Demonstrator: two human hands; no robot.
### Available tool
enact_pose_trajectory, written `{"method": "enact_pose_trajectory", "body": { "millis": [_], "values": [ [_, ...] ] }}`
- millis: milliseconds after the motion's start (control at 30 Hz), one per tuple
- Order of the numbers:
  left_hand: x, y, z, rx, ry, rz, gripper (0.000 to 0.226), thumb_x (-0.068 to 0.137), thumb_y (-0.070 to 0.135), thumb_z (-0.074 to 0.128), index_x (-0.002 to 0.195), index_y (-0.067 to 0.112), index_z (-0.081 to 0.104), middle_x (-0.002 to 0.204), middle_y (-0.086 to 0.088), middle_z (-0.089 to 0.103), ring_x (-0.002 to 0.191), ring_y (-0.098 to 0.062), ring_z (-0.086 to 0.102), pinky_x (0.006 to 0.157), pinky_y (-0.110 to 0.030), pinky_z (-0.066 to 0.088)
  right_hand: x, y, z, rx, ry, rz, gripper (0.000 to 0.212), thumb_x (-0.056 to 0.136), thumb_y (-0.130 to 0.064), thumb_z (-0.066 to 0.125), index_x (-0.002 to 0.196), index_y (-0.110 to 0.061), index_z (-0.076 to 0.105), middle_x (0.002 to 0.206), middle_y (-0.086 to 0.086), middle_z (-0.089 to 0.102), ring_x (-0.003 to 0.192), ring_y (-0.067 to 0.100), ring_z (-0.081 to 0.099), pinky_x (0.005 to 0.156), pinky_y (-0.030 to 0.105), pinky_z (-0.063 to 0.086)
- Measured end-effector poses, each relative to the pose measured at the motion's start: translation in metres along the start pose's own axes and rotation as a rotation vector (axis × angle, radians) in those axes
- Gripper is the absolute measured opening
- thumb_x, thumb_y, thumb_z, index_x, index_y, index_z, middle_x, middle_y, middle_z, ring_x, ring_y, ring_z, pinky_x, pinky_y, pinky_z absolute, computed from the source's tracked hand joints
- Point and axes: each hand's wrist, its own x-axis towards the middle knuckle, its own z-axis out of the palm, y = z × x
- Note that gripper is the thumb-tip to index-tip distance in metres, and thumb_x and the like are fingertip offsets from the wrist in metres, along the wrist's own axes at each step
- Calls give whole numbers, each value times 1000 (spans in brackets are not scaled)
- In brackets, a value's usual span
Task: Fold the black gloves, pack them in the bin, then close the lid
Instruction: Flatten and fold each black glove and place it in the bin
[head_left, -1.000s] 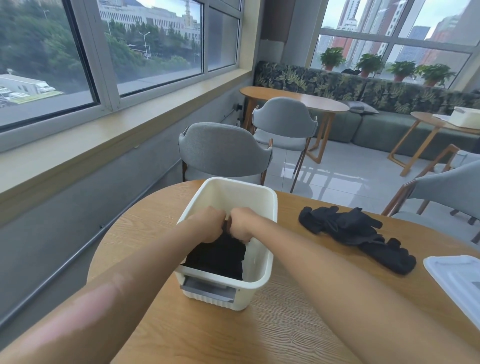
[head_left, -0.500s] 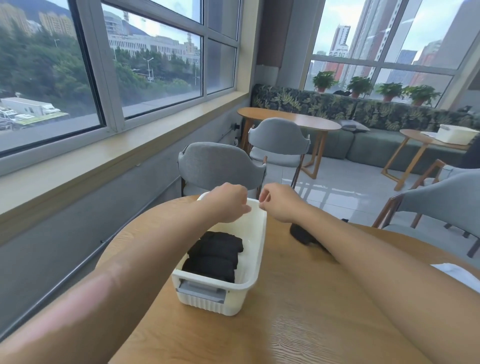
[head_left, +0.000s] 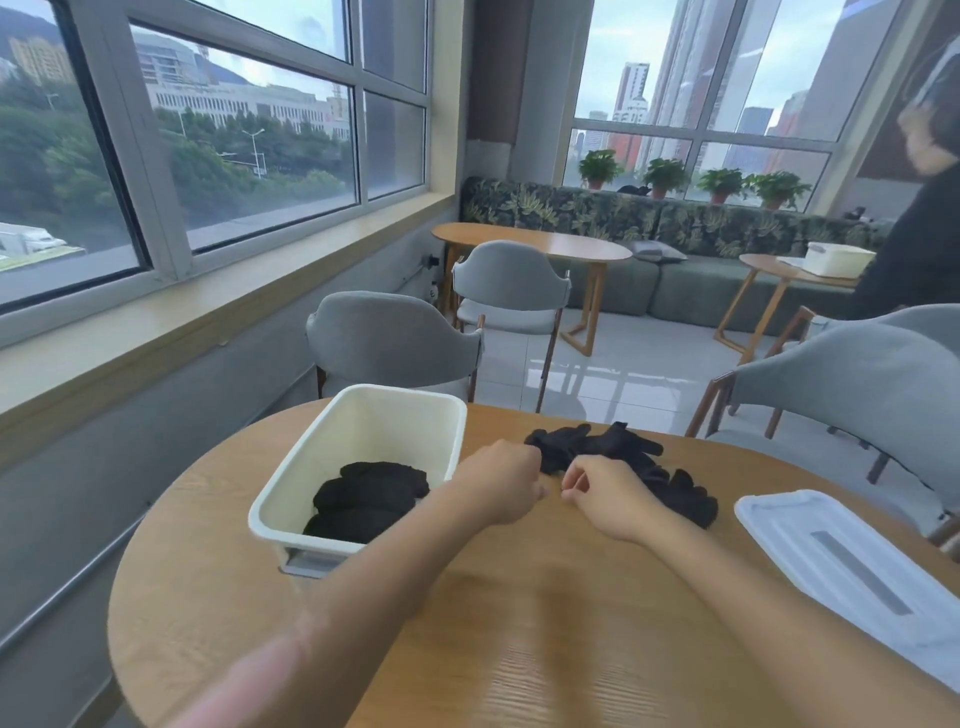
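Note:
A white bin (head_left: 291, 486) stands on the round wooden table (head_left: 519, 623), left of centre. Inside it lie folded black gloves (head_left: 369, 499). Several loose black gloves (head_left: 623, 452) lie in a pile on the table to the right of the bin. My left hand (head_left: 501, 486) hovers just right of the bin's rim with its fingers curled, at the near-left edge of the pile and holding nothing. My right hand (head_left: 602, 493) is beside it, fingers curled too, empty, in front of the pile. The white lid (head_left: 841, 561) lies flat at the table's right edge.
Grey chairs (head_left: 395, 338) stand behind the table and another (head_left: 857, 374) to the right. A person in dark clothes (head_left: 919, 234) stands at the far right by another table that carries a white bin (head_left: 836, 257). Windows and a sill run along the left.
Both hands have left the bin, where they pressed the folded gloves down, and moved right to the loose glove pile. The view has turned right, which brings the lid into sight.

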Motion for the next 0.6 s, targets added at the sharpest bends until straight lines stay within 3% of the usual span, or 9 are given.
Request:
{"method": "enact_pose_trajectory", "body": {
  "millis": [167, 333, 400, 500, 600],
  "values": [
    [-1, 3, 56, -24, -80, -20, 31, 99, 39, 56, 119, 15, 57, 118, -7, 57, 104, -30, 57, 90, -46, 52, -25, 62, 32, 49, 84, 143, 15, 95, -21, 59, 85, -31, 62, 94, -11, 64, 87, 9, 59, 81, 34, 55],
    [-7, -11, 109, -126, -25, -41, 33, 99, 32, 57, 129, 20, 49, 131, -3, 42, 118, -28, 46, 98, -41, 45, -43, 109, 49, 86, 146, 210, 20, 93, -16, 57, 80, -31, 60, 84, -11, 65, 80, 9, 62, 76, 38, 57],
    [-9, -20, 128, -181, 8, -27, 35, 100, 29, 56, 132, 16, 49, 145, -3, 35, 134, -27, 37, 108, -36, 37, -48, 125, 53, 98, 175, 219, 21, 94, -15, 57, 81, -32, 59, 86, -13, 65, 82, 8, 62, 77, 35, 57],
    [-16, -35, 152, -163, 16, -30, 49, 103, 44, 46, 148, 24, 39, 166, 2, 13, 154, -20, 6, 122, -39, 21, -50, 143, 54, 122, 232, 228, 21, 95, -12, 57, 87, -32, 59, 95, -12, 63, 89, 9, 61, 78, 29, 52],
    [-22, -44, 164, -55, 57, -24, 61, 104, 56, 30, 158, 29, 25, 168, 5, 9, 155, -17, 0, 125, -37, 9, -45, 158, 51, 132, 287, 251, 17, 96, -12, 57, 102, -26, 63, 106, -10, 61, 92, 9, 59, 80, 28, 52]
  ]
}}
